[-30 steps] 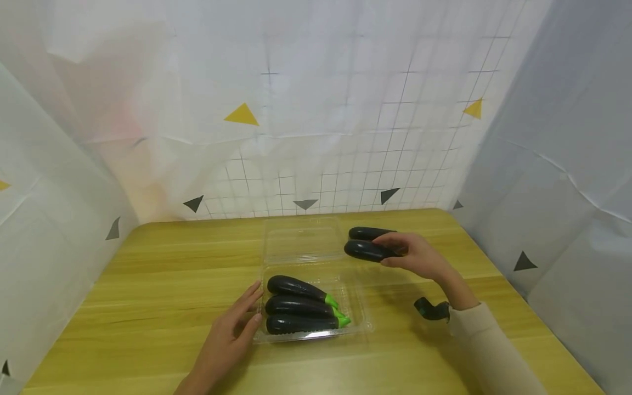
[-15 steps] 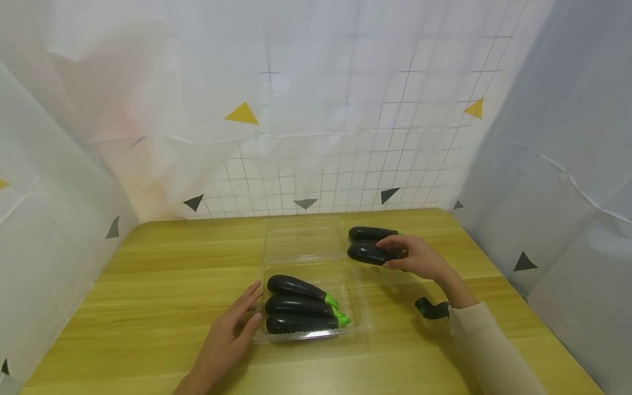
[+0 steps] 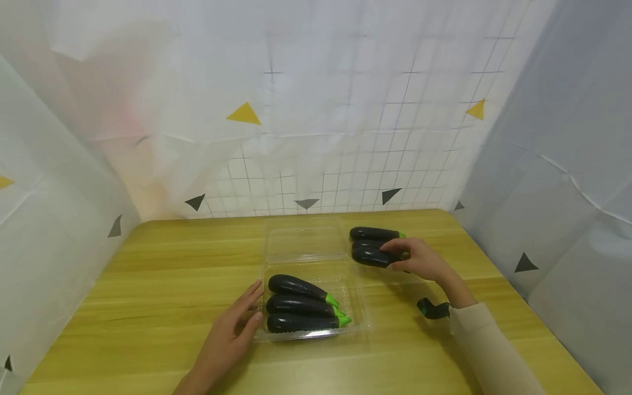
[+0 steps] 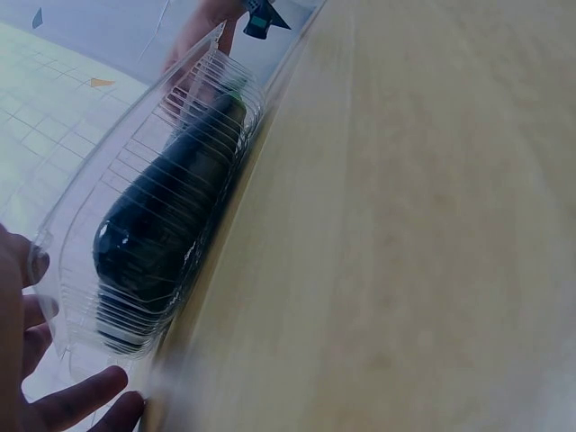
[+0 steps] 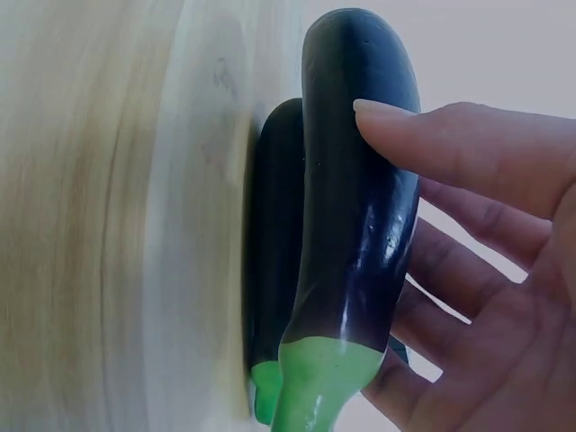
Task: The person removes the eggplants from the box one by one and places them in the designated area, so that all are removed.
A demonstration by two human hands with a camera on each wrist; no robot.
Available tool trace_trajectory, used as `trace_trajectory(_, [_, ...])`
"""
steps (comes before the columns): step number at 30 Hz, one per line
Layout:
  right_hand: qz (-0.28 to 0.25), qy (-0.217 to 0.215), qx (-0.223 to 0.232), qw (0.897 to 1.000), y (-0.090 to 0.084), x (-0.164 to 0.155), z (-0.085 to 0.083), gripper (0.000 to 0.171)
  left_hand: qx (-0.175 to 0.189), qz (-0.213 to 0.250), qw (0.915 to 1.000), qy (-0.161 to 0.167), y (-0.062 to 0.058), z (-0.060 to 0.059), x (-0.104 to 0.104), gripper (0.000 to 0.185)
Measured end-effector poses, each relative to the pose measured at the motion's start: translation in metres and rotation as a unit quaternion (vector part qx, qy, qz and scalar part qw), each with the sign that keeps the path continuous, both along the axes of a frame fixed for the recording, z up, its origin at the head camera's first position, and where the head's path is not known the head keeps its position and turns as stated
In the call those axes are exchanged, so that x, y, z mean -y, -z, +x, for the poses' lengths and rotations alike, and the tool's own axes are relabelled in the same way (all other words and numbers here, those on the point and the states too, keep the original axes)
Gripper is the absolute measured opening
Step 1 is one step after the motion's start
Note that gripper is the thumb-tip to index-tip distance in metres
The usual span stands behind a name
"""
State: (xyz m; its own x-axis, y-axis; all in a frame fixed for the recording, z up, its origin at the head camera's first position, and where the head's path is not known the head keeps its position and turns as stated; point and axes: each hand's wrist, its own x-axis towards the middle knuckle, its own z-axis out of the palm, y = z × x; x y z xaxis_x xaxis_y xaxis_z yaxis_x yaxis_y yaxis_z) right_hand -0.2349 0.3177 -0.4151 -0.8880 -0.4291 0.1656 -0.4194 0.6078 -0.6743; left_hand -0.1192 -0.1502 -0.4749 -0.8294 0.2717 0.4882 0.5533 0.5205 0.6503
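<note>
- On the counter (image 3: 148, 285), right of the clear clamshell tray (image 3: 357, 307), the right hand (image 3: 419, 260) is gripping an eggplant (image 3: 371, 257); fingers curling over its top, thumb under
- Held eggplant is lying with long axis left-right, green stem toward the palm; second loose eggplant (image 3: 372, 234) just behind it, touching or nearly
- Tray is sitting left and nearer from it; three eggplants (image 3: 296, 304) inside
- Left hand (image 3: 229, 334) is resting flat, fingers straight, against the tray's left edge; right hand nearer the loose pair
</note>
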Motion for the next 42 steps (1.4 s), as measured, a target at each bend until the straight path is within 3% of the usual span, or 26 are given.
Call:
trace_trajectory(20, [0.007,0.012,-0.012,1.000,0.019,-0.006,-0.011,0.039,-0.003,0.009,0.9999,0.007,0.002,0.000,0.002,0.047])
trace_trajectory(30, [0.010,0.049,-0.009,0.999,0.030,-0.011,-0.014,0.032,0.005,0.007,0.9999,0.007,0.002,-0.001,0.001,0.048])
trace_trajectory(42, [0.015,0.077,-0.024,0.997,0.029,-0.013,-0.013,0.030,0.008,0.002,1.0000,0.003,0.001,0.000,0.001,0.048])
